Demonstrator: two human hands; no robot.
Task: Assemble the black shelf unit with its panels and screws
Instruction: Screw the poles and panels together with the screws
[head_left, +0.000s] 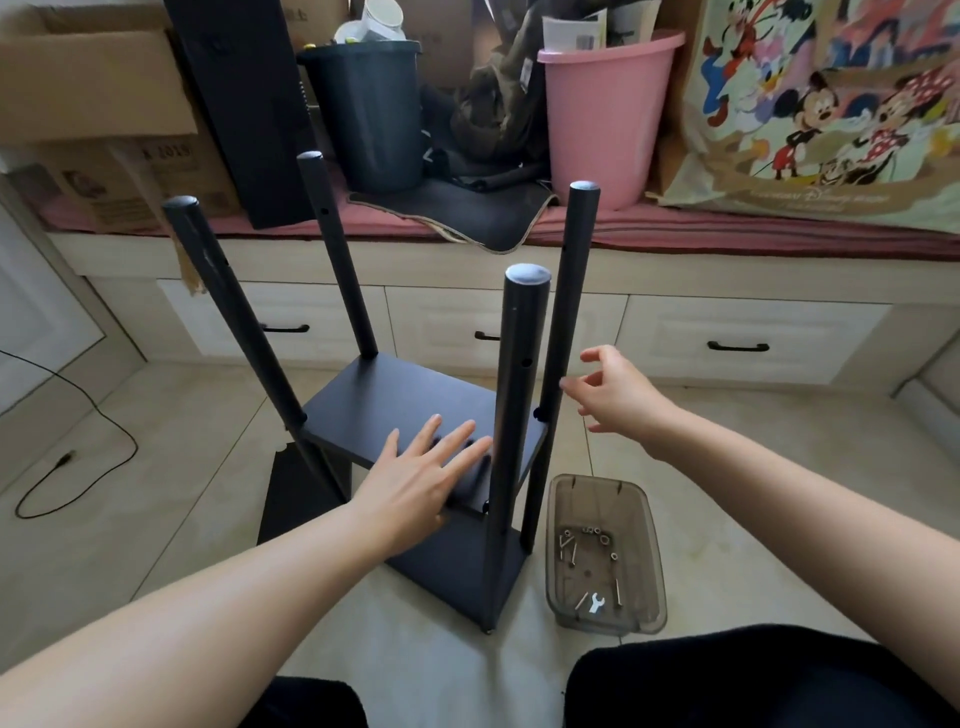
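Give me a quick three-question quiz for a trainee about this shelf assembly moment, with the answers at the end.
1. True or false: the left hand lies flat on the upper shelf panel.
2. How many black posts stand up from the shelf unit?
3. Where do the loose screws and the small wrench lie? A) in the pink bucket B) in the clear plastic bin on the floor C) on the upper shelf panel

Key
1. True; its fingers are spread and straight on the panel.
2. Four.
3. B. The right hand is open near the far right post, holding nothing.
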